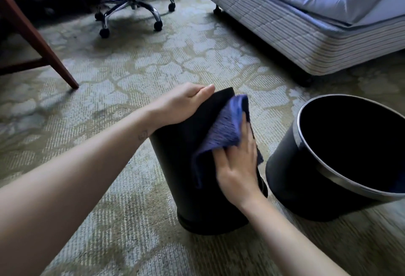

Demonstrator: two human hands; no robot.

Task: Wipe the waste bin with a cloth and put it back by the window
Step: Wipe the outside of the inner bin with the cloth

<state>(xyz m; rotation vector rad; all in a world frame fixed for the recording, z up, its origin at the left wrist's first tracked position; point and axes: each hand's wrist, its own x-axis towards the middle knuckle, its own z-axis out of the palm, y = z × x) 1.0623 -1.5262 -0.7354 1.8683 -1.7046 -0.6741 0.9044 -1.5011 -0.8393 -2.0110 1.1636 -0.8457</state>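
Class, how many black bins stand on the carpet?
2. The dark bin sits centre, left hand gripping it, right hand pressing the purple cloth on it; the silver-rimmed bin stands right of it.

Dim, bluish daylight from upper left, soft shadows on carpet (131, 74), wide-angle bowing, blurred edges.

1 patterned carpet (142, 63), under the fingers (206, 90). 1 chrome swivel-chair base (132, 2), far beyond them. 1 bed (285, 24), beyond, right. 1 wooden leg (43, 45), left.
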